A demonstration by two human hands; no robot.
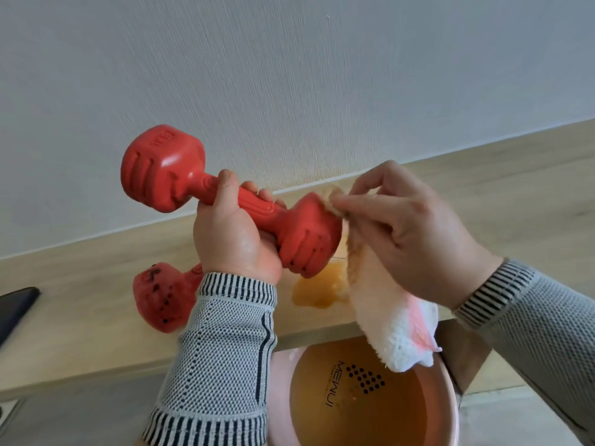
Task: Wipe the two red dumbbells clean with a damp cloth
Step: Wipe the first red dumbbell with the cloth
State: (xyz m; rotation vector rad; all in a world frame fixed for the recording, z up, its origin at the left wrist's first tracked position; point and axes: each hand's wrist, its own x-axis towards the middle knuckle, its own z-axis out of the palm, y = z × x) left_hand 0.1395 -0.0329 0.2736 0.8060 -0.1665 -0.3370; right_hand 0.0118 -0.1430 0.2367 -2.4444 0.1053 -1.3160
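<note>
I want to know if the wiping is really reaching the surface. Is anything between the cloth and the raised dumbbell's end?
Nothing visible is. The right hand presses the cloth directly against the near head of the dumbbell, which the left hand grips by the handle, clear of that end.

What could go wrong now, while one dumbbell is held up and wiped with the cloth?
1. The left hand alone grips the raised dumbbell by its handle; if wet, it might slip and fall toward the basin or the ledge.
2. The cloth, pinched by the right hand, looks orange-stained, so it may smear dirt back.
3. The orange puddle could spread toward the second dumbbell, which shows dark spots.
</note>
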